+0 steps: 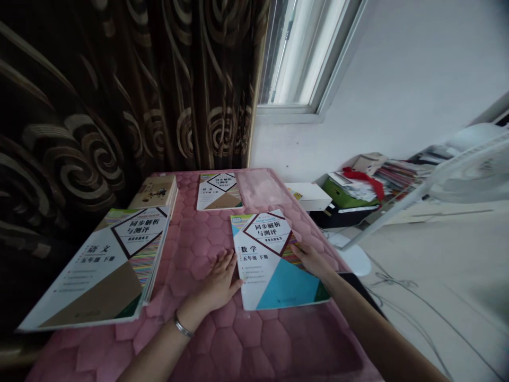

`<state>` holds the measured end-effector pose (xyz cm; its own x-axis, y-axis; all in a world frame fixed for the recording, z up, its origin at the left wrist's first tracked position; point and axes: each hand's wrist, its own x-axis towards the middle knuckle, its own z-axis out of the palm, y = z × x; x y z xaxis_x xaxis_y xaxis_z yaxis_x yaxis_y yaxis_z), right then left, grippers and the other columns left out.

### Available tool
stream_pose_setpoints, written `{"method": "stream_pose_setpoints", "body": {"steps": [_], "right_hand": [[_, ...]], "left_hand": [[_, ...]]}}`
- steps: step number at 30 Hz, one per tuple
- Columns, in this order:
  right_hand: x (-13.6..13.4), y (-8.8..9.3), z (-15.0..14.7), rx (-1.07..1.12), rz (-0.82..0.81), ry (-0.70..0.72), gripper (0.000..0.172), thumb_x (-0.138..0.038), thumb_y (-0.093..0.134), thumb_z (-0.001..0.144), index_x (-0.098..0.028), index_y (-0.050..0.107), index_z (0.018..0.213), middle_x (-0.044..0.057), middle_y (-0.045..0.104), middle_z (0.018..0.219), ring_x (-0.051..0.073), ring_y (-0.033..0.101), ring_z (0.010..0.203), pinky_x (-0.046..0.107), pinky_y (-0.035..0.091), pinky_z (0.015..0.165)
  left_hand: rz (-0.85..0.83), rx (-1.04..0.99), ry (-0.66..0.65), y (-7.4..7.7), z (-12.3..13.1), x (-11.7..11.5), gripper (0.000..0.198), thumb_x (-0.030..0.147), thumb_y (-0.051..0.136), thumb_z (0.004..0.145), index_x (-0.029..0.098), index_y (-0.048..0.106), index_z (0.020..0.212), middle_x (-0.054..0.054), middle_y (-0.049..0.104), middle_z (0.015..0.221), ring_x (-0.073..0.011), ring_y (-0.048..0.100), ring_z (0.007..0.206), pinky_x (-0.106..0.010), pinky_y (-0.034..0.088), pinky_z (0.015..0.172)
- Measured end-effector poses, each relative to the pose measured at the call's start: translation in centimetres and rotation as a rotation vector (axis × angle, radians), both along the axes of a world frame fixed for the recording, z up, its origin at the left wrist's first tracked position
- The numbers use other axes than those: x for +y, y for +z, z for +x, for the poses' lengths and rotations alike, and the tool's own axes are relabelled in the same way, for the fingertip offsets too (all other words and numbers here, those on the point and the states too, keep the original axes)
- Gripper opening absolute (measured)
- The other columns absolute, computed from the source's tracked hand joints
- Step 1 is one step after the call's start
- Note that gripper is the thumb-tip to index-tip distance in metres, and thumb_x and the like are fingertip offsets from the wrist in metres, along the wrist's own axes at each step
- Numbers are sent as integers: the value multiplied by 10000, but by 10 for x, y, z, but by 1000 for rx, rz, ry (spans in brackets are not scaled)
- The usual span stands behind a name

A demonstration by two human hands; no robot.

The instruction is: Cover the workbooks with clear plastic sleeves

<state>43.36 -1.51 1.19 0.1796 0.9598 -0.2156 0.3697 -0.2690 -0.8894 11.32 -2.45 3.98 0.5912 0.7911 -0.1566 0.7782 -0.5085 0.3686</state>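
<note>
A maths workbook with a white, blue and striped cover lies on the pink padded table cover. My left hand is flat against the workbook's left edge, fingers stretched out and thumb touching its border. On the opposite side, my right hand rests over the right edge, with its fingertips on the striped part of the cover. A stack of workbooks with a brown and white cover stands to the left. Farther back lies a smaller-looking workbook of similar design.
Behind the stack is a tan book pile. A dark patterned curtain hangs along the left and back. Right of the table are a white box, a green bin with papers, a white fan and floor cables.
</note>
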Motion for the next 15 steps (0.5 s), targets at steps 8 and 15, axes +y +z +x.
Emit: {"method": "stream_pose_setpoints", "body": {"steps": [8, 15], "right_hand": [[-5, 19, -1, -86, -42, 26, 274, -436, 480, 843, -242, 671, 819, 64, 756, 910, 275, 711, 848, 385, 567, 757], [-15, 36, -5, -220, -98, -108, 215, -349, 511, 847, -243, 693, 891, 57, 754, 995, 291, 701, 922, 374, 550, 824]], "left_hand": [[66, 24, -15, -8, -2, -1, 726, 520, 373, 949, 133, 199, 1538, -149, 111, 1617, -278, 81, 1495, -505, 139, 1202], [115, 54, -42, -9, -3, -4, 780, 580, 439, 910, 188, 200, 1541, -135, 119, 1623, -289, 62, 1498, -564, 56, 1195]]}}
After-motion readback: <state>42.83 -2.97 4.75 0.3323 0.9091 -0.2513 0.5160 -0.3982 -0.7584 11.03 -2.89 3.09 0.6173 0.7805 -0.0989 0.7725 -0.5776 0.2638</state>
